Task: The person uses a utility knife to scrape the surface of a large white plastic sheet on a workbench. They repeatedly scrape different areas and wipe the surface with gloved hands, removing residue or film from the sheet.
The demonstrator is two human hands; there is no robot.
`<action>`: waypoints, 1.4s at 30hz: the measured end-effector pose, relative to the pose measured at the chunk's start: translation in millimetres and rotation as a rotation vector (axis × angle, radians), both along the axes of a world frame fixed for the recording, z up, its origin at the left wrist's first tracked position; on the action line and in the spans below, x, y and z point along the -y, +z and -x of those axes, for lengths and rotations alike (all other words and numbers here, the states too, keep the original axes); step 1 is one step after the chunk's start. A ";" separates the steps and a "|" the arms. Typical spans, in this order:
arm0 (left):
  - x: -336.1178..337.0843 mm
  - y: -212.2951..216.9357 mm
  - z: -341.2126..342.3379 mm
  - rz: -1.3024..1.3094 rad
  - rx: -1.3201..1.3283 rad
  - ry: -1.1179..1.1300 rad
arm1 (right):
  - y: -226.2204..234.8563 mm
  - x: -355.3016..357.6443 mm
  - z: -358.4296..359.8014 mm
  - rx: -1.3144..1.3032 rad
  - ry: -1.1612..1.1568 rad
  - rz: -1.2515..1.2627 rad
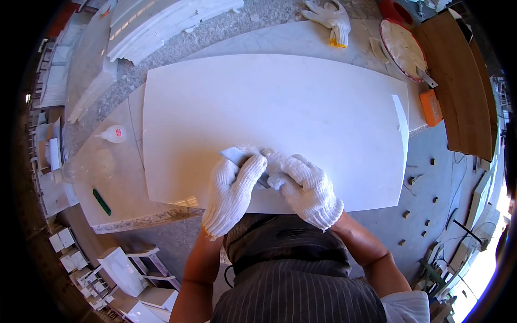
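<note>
Scraper blade (235, 156) pressed on white slab (301, 107) under both gloved hands; orange box (431, 106) right.

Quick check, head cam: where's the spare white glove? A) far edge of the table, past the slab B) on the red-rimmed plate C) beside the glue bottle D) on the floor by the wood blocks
A: the spare glove lies at the table's far edge, beyond the white slab.

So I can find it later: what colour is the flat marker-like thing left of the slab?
Green, clearest in the head view.
</note>
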State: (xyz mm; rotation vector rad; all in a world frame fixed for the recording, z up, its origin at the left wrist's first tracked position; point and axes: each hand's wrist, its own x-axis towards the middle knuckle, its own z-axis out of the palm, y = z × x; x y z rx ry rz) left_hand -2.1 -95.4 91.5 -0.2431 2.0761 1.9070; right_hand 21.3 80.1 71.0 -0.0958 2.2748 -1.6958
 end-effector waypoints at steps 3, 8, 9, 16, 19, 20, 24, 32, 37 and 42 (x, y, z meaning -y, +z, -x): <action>1.4 2.9 -2.2 0.119 -0.086 -0.110 | 1.2 -2.1 -2.5 -0.025 -0.092 0.034; -3.7 -6.2 -7.2 -0.070 -0.014 0.028 | 1.2 -3.5 -2.5 -0.169 -0.026 -0.063; -4.9 -5.4 -7.6 -0.003 -0.050 -0.003 | 1.2 -4.8 -1.7 -0.121 -0.007 -0.054; 2.6 1.3 7.7 0.311 -0.153 -0.222 | 5.8 -27.0 1.5 0.176 -0.104 -0.058; 9.7 -6.9 25.2 0.327 -0.152 -0.141 | 4.7 -37.0 -0.9 0.170 -0.309 -0.009; 13.2 -18.6 36.2 0.395 -0.347 -0.143 | 0.9 -42.1 -2.3 0.125 -0.328 0.015; 6.9 -31.8 88.2 0.942 -0.910 -0.275 | -11.3 -54.7 -7.1 -0.033 -0.251 -0.080; -3.0 -62.9 131.7 1.150 -0.983 -0.231 | -8.5 -45.1 -4.7 -0.150 -0.308 -0.157; -4.3 -57.7 131.0 1.205 -1.066 -0.179 | -8.1 -49.0 -3.8 -0.241 -0.252 -0.207; -16.9 -45.8 128.8 1.094 -0.970 -0.265 | -17.9 -51.4 -9.5 -0.363 -0.258 -0.182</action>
